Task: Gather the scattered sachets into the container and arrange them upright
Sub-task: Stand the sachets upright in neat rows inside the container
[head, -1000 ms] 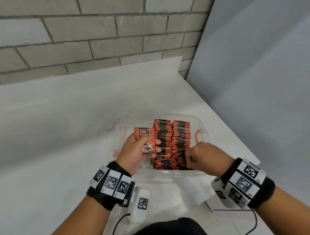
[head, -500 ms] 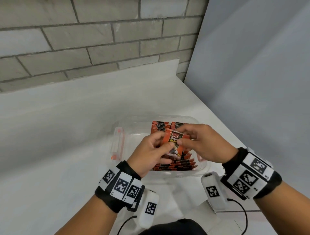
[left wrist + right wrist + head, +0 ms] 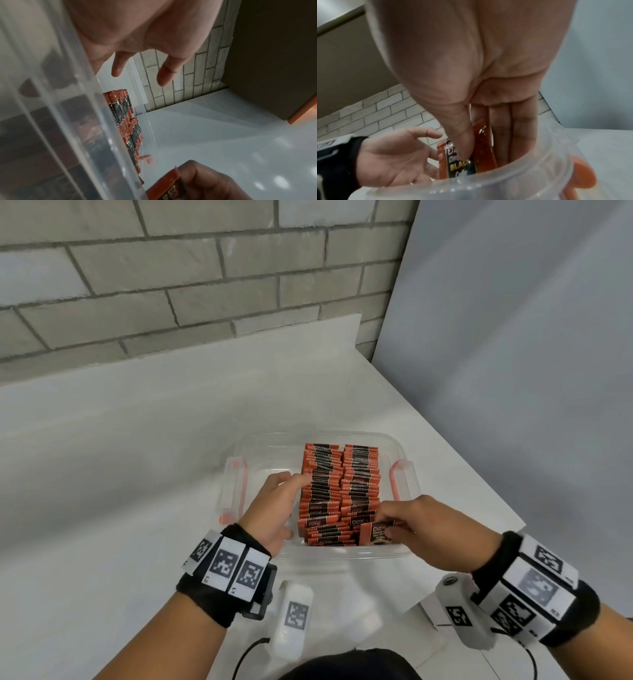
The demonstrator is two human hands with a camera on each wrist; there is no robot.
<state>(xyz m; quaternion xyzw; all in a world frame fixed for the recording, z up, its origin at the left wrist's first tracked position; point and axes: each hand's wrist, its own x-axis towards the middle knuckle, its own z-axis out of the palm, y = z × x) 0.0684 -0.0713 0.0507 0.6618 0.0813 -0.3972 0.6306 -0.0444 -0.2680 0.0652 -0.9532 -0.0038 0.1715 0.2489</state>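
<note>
A clear plastic container (image 3: 329,435) holds two rows of orange-and-black sachets (image 3: 323,484) standing on edge. My right hand (image 3: 386,527) pinches one sachet (image 3: 374,534) between thumb and fingers at the near end of the right row. The right wrist view shows this sachet (image 3: 453,157) upright, just inside the container rim (image 3: 488,184). My left hand (image 3: 289,484) is inside the container's bare left part, with its fingers straight against the side of the left row. It holds nothing, as the left wrist view confirms with its spread fingers (image 3: 163,77).
The container stands on a white table (image 3: 137,474) and has orange latches (image 3: 397,481) at both ends. A brick wall (image 3: 171,285) runs behind it. A grey panel (image 3: 513,337) stands on the right, past the slanting table edge (image 3: 479,474).
Half a second ago both hands held the sachet above the container. The right hand has now lowered it alone to the near right corner, and the left hand has let go and moved beside the left row.
</note>
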